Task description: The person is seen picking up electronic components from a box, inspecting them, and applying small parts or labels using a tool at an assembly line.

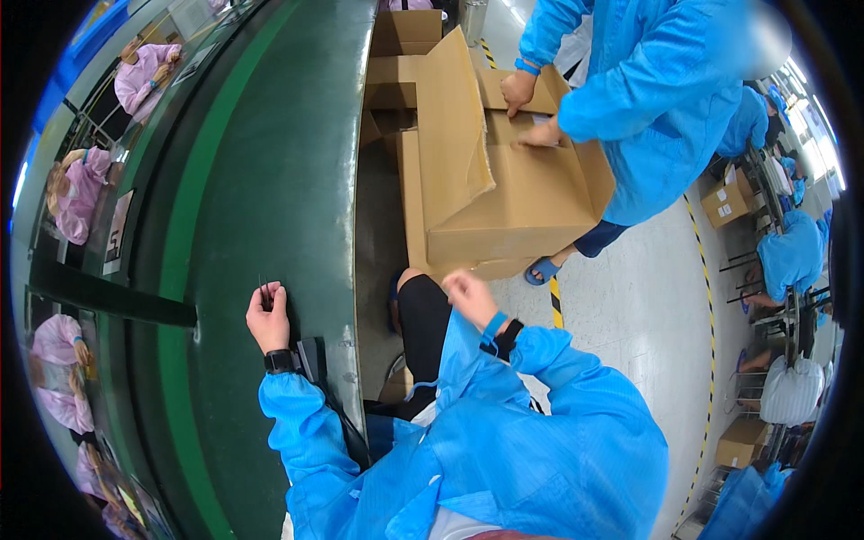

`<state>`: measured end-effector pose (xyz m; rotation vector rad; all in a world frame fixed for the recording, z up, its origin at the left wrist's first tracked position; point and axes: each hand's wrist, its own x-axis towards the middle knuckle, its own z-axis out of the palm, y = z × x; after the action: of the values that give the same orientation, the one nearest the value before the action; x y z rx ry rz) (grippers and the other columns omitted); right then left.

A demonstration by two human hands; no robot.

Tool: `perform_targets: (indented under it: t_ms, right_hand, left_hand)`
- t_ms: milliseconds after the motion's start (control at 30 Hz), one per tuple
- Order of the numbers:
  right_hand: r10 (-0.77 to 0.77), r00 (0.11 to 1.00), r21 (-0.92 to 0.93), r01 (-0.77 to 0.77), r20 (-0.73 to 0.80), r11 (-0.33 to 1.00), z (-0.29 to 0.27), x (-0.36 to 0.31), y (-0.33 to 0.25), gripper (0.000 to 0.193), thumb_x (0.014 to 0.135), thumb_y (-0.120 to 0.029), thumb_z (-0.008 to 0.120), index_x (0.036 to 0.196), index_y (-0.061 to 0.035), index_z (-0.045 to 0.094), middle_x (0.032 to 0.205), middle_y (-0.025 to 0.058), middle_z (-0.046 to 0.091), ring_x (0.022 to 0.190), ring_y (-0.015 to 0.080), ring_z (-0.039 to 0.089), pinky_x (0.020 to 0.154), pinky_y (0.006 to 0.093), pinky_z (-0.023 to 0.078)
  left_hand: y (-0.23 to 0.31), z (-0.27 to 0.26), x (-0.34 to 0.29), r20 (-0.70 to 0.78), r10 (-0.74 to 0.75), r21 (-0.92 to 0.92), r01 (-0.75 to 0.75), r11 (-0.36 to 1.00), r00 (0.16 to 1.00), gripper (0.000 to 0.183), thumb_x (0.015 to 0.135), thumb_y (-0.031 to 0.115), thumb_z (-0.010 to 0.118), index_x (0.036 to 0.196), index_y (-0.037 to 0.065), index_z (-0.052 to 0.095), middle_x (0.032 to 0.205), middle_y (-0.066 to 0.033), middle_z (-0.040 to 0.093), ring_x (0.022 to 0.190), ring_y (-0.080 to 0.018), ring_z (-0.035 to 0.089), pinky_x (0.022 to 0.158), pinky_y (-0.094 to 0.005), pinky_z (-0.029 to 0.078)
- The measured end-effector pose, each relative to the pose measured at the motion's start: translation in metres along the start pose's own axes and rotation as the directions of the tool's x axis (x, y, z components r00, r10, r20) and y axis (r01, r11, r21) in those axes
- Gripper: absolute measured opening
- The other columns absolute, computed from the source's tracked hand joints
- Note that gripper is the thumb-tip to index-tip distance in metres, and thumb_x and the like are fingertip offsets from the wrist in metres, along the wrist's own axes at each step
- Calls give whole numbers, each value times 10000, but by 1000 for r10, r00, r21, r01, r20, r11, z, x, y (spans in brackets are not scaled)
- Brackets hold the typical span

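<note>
Head view, slim dark item [266, 299] pinched in left hand [267, 324], right hand [472, 299] well apart, blurred, grip unclear

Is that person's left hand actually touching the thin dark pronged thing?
Touching. The head view shows the left hand holding the thin dark pronged thing, with its tips poking out above.

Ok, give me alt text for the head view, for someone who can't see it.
The wearer's left hand holds a thin dark item over a green work surface; the blurred right hand is near a large open cardboard box. A co-worker in blue reaches over the box.
</note>
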<state>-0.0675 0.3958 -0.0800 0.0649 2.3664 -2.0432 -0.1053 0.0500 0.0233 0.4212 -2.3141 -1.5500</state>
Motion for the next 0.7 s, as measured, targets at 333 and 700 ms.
perform_targets:
  t_ms: [333, 700]
  right_hand:
    - [130, 971, -551, 2, 199, 835, 29, -56, 52, 85, 775, -159, 543, 786, -89, 591, 615, 94, 613, 612, 280, 616, 596, 349, 496]
    - [-569, 822, -457, 492, -37, 741, -59, -24, -141, 116, 792, -120, 593, 885, -53, 605, 740, 90, 611, 687, 232, 602, 641, 307, 477]
  left_hand:
    - [-11, -8, -2, -21, 37, 77, -35, 996, 999, 281, 828, 103, 603, 1083, -15, 587, 1000, -75, 633, 914, -132, 584, 798, -257, 456]
    - [-6, -39, -33, 14, 225, 484, -204, 851, 974, 338, 706, -10, 612, 1040, 45, 596, 941, -113, 568, 890, -256, 564, 810, -357, 462]
